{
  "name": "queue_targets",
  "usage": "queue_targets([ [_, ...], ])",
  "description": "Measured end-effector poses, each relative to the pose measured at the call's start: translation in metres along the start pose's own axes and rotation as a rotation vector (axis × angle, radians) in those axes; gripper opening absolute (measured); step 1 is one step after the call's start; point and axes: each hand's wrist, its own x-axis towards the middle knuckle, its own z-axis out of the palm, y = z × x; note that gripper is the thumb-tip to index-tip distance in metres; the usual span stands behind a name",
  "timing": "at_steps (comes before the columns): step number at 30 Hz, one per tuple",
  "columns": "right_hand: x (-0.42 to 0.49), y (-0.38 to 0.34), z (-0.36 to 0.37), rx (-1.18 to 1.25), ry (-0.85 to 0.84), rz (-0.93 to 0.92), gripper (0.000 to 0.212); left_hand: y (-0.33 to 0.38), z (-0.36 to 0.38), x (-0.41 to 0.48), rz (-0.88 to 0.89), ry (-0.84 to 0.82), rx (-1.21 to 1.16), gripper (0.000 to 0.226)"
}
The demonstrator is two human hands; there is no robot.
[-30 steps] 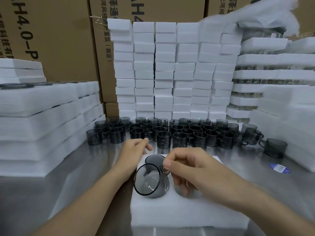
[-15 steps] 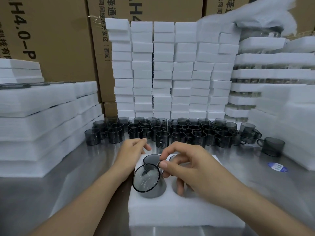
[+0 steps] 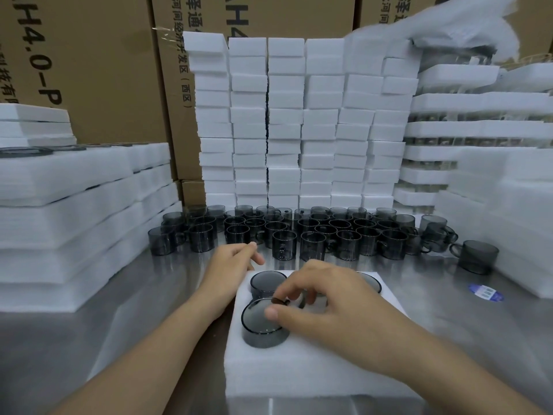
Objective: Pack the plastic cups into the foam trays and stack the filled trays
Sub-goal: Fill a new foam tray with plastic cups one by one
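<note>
1. Both hands are at the foam tray [image 3: 299, 372]. The right hand [image 3: 335, 316] pinches the rim of a grey plastic cup [image 3: 260, 324] between thumb and fingertips, close to the handle. The left hand [image 3: 230, 265] lies relaxed at the tray's far-left corner, grasping nothing; I cannot tell whether it presses on the foam.
2. That cup stands upright in the near-left pocket, with part of its dark wall showing above the foam, so it looks only partly seated. A second cup [image 3: 267, 283] fills the far-left pocket, and a third cup [image 3: 372, 283] peeks out of the far-right pocket behind the right hand.
3. The step in hand appears to be seating this cup. It is probably best pressed straight down and evenly on the rim, since a tilted push could wedge it against the foam wall.
4. The handle should line up with any slot the pocket has. That spot is hidden under the fingers, so it is best checked by feel.
5. Foam is light and may slide on the metal surface [image 3: 143, 339], so the left hand would do well to pin the tray's edge.
6. Loose cups [image 3: 317, 235] stand in rows just beyond the tray, ready for whichever pocket remains.
</note>
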Motion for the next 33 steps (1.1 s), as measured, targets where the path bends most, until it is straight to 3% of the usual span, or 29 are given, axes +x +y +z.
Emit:
queue_targets([
  [5,-0.001,-0.003,-0.002,0.021,-0.025,-0.019,0.037,0.001,-0.001,0.0,-0.001,-0.008,0.0,0.046],
  [16,0.004,-0.006,0.008,-0.056,-0.034,-0.069,0.067,0.005,0.001,-0.001,-0.038,0.002,-0.057,0.047],
  [23,0.033,-0.006,0.02,-0.092,-0.011,-0.14,0.064,0.013,-0.01,-0.001,-0.172,0.055,-0.361,0.047],
  [33,0.039,-0.002,0.027,-0.208,0.057,-0.176,0.052,0.017,-0.01,-0.003,-0.138,0.055,-0.455,0.044],
])
